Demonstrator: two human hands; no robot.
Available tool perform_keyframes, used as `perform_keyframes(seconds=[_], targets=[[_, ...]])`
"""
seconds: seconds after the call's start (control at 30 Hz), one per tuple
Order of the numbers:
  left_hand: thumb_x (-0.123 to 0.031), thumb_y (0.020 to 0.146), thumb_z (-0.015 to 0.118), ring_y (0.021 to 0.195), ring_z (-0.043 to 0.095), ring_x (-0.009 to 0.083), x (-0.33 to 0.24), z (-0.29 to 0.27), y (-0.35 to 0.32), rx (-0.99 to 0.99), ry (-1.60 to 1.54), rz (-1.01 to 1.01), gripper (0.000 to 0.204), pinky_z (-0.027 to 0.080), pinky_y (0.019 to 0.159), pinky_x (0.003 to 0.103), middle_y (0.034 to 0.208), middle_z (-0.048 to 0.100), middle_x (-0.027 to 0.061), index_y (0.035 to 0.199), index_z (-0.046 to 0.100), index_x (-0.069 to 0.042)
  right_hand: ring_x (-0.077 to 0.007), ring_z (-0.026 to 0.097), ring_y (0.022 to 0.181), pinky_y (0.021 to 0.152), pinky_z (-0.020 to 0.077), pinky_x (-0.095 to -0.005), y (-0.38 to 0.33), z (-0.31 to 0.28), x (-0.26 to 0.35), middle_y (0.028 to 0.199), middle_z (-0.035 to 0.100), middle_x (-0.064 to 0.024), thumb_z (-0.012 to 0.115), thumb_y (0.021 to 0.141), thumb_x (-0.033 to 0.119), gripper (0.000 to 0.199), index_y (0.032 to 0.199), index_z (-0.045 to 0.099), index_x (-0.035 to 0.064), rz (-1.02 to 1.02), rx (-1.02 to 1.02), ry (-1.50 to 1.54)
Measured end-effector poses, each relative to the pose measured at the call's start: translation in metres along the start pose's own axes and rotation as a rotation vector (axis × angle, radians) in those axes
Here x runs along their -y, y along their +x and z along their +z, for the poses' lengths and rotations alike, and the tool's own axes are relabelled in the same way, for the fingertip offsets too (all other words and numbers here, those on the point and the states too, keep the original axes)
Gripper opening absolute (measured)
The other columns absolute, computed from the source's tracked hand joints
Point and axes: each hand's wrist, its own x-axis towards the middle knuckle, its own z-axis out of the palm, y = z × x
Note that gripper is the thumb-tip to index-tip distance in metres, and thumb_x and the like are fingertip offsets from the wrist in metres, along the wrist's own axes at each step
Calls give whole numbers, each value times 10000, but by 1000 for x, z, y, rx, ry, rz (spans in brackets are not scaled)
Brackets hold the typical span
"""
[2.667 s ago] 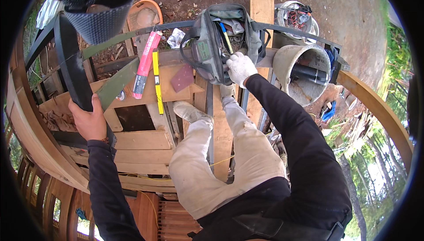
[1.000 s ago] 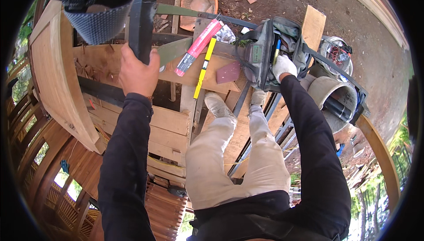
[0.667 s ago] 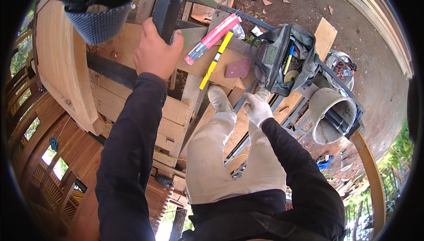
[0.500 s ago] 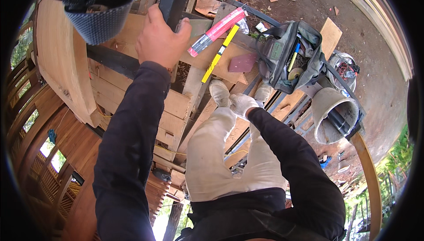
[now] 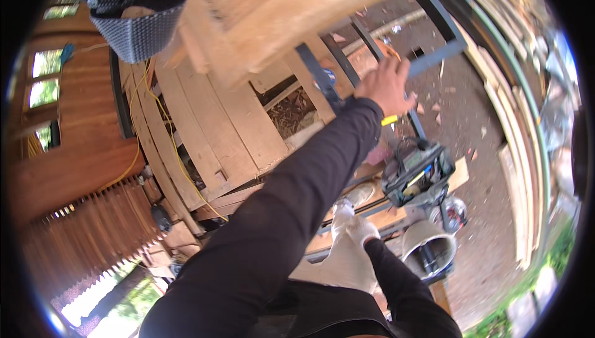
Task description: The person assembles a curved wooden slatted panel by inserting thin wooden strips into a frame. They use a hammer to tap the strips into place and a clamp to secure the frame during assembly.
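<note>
My bare left hand (image 5: 384, 87) is stretched out, fingers apart, over a dark metal frame (image 5: 437, 58). It looks open; whether its fingertips touch the metal I cannot tell. Just below the wrist shows the end of a yellow spirit level (image 5: 389, 120), mostly hidden by my hand and sleeve. My right hand (image 5: 361, 229), in a pale glove, rests by my bent knee with its fingers curled; what they hold, if anything, is hidden. Close to it lie an open grey tool bag (image 5: 416, 174) and a tipped whitish bucket (image 5: 427, 251) with a dark cylinder inside.
A thick wooden slab (image 5: 266, 16) fills the upper middle, blurred. Wooden planks (image 5: 211, 127) lie left of my arm, with a yellow cord (image 5: 170, 130) over them. Long boards (image 5: 511, 152) are stacked along the right. A webbing strap (image 5: 133, 25) hangs at upper left.
My left hand has come off the dark metal post and now reaches farther right, fingers spread. The view has swung left, bringing the slab across the top. My right hand stays by the knee.
</note>
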Motion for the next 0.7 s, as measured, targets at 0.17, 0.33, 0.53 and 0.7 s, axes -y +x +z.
perform_keyframes(seconds=[0.17,0.33,0.53,0.7], targets=[[-274,819,738,1329,492,385,26,2,-59,-389,-291,71,617,420,1128,456,1391,501,214,1333,532,-1,-388,661,1161,991,521,-443,-84,-45,16,1199,705,-231,639,887,391,497,1249,685,54,177,-104,265],[-227,885,674,1168,612,372,67,-36,-285,-20,-528,-264,397,486,1002,478,1208,658,191,1254,624,-87,-375,679,1129,985,526,-429,-139,-93,21,1137,728,-221,658,859,368,449,1157,712,36,301,-87,22],[-437,943,639,1277,572,403,54,-171,-582,183,-705,-889,607,446,1095,457,1308,627,257,1374,577,-14,-344,718,1062,906,561,-434,-138,-169,35,1137,744,-186,625,909,406,436,1150,748,64,171,295,-501],[-501,964,570,1236,613,407,-25,-147,-665,511,-589,-1324,572,490,1033,507,1324,628,284,1284,659,-37,-363,724,985,912,558,-404,-64,-256,125,1094,741,-220,596,847,270,397,1092,738,-8,84,-212,-111]])
